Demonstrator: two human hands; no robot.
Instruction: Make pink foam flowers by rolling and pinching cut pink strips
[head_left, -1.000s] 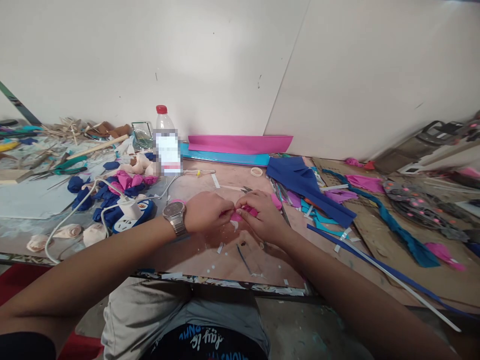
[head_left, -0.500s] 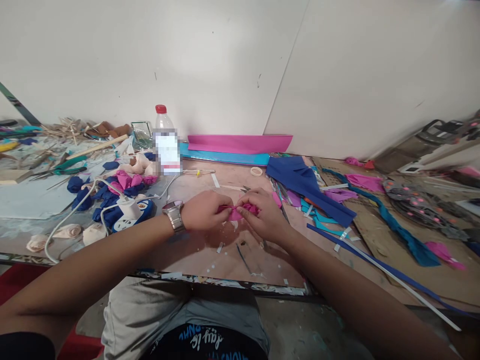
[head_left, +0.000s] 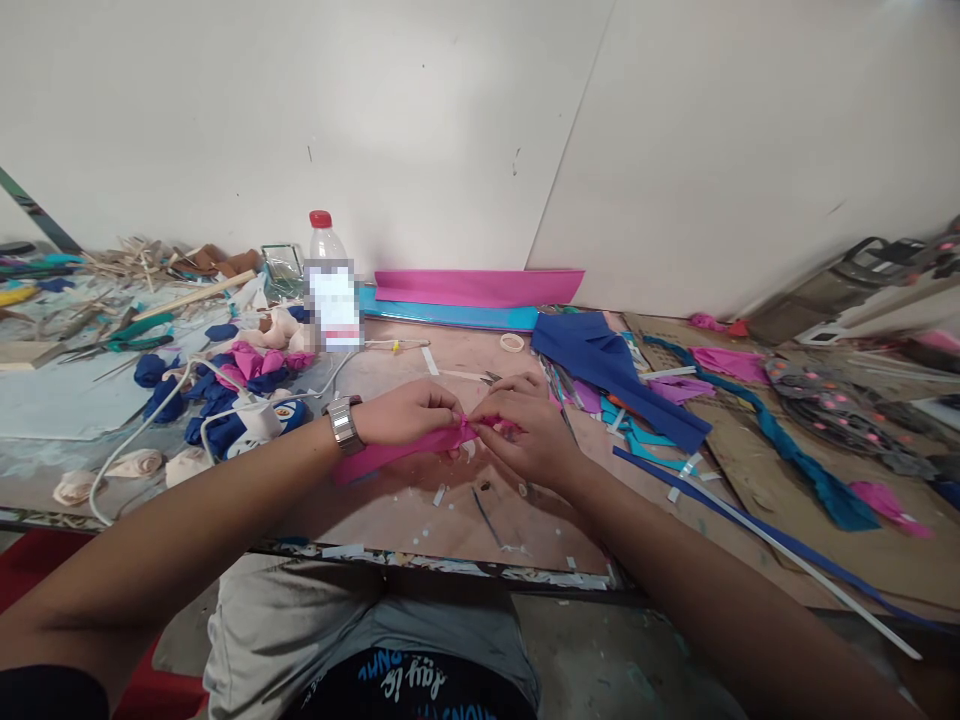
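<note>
While both hands meet over the middle of the worktop (head_left: 390, 520), nearer its front edge than its back one, the pink strip (head_left: 386, 458) sits gathered between their fingertips, its loose tail running leftward under the left wrist. The left hand (head_left: 412, 410) is narrowed to a pinch on the strip, and the right hand (head_left: 529, 430) grips the bunched part just beside it, thumb against forefinger — so the folds seem to depend on finger pressure alone. If either pinch slackens, the gathers could spring loose; if the two pull unevenly, the thin material might tear or twist askew. The tail poses another hazard: pressed by the forearm or caught on the metal watch (head_left: 346, 424), it could tug the folds out of line. Small white scraps (head_left: 439, 494) towards the front edge might cling to it. Just beyond the right hand, towards the back edge, lie the pointed metal tips (head_left: 491, 379) of a tool — a careless reach that way could snag the material or prick a finger.
</note>
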